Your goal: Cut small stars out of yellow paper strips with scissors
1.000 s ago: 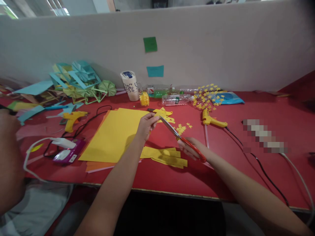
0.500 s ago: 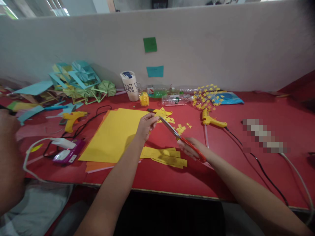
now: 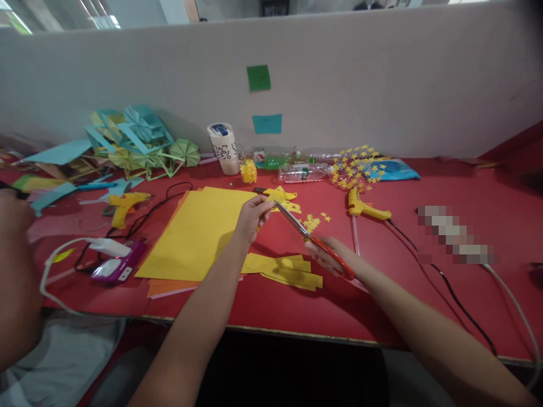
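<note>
My right hand grips red-handled scissors, blades pointing up-left toward my left hand. My left hand is closed in a pinch above the table, holding a small piece of yellow paper at the blade tips; the piece is too small to see clearly. Below my hands lie yellow paper strips. A stack of yellow and orange sheets lies to the left. Small cut yellow stars and yellow scraps sit just beyond the scissors.
On the red table lie two yellow glue guns with cords, plastic bottles, a patterned cup, a star cluster, folded paper crafts, a purple device. Another person's arm is at left.
</note>
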Demonstrator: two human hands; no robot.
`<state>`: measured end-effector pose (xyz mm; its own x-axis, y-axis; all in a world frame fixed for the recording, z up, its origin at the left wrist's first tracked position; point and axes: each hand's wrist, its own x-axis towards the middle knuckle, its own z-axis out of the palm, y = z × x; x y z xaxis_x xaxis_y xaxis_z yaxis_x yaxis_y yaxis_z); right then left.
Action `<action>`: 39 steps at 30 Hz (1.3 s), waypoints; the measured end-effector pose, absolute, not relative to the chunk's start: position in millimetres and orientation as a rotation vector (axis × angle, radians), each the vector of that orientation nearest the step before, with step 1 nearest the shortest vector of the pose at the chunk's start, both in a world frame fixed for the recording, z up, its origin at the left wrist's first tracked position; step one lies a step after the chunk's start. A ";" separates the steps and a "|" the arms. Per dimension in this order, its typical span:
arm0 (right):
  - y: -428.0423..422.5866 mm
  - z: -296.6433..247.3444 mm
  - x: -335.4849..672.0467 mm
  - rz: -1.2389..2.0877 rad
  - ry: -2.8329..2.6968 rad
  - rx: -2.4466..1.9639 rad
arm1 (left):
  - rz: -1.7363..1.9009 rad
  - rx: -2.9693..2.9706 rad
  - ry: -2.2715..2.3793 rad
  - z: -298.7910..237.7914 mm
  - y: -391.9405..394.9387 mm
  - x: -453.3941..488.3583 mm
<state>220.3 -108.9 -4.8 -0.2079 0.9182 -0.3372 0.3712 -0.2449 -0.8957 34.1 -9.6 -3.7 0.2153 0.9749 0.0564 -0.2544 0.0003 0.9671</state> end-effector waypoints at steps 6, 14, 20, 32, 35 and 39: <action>-103.6 -15.7 223.7 1.484 -1.481 -1.557 | 1.190 1.117 0.813 -6.1 -8.4 36.5; -108.8 -11.0 223.0 1.474 -1.540 -1.469 | 1.216 1.078 0.796 -9.4 -7.8 37.0; -107.3 -15.6 227.3 1.529 -1.605 -1.349 | 1.207 1.073 0.761 -9.2 -9.5 37.8; -107.3 -16.4 226.4 1.572 -1.608 -1.313 | 1.239 1.155 0.753 -14.9 -11.2 41.4; -107.7 -16.4 225.2 1.551 -1.621 -1.332 | 1.248 1.206 0.754 -18.5 -10.3 40.9; -108.4 -16.4 224.0 1.534 -1.618 -1.346 | 1.251 1.225 0.730 -21.0 -9.1 40.1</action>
<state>224.0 -108.4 -16.4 -0.3624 0.8983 -0.2483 0.2955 -0.1420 -0.9447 40.1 -9.1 -21.0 0.2302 0.9529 0.1977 -0.2963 -0.1249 0.9469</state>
